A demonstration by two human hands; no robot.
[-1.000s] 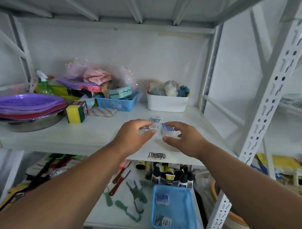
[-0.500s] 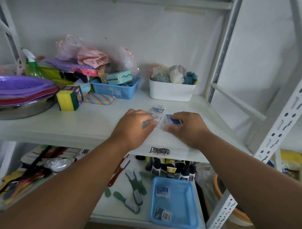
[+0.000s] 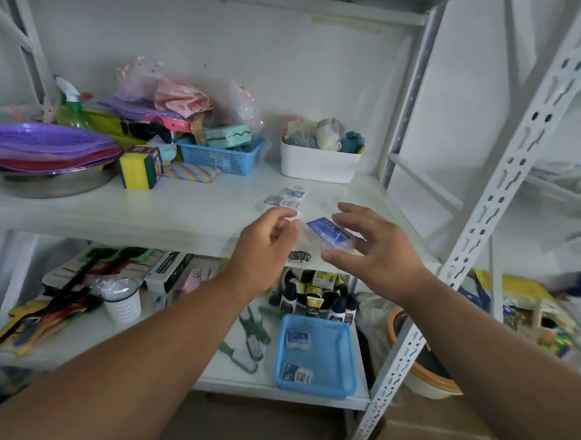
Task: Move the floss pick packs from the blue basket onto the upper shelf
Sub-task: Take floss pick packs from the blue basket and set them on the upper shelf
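Note:
The blue basket (image 3: 333, 366) stands on the lower shelf, holding two floss pick packs (image 3: 298, 338) (image 3: 298, 373). On the upper shelf (image 3: 183, 210) a few small packs (image 3: 284, 198) lie in a cluster. A blue-labelled pack (image 3: 329, 234) lies near that shelf's front edge. My right hand (image 3: 379, 253) hovers over that pack with fingers spread, thumb and fingers to either side of it. My left hand (image 3: 267, 243) is just left of it, fingers loosely curled with nothing in them.
At the back of the upper shelf are a white bin (image 3: 317, 168), a second blue basket (image 3: 221, 158), a yellow-green sponge (image 3: 137, 166) and purple plates (image 3: 42, 143). Bottles (image 3: 318, 299) and green brushes (image 3: 250, 341) flank the basket below. A perforated shelf post (image 3: 480, 233) rises at right.
Both hands pressed down on the packs on the upper shelf, then lifted and drew back towards me. The blue-labelled pack now lies uncovered between them.

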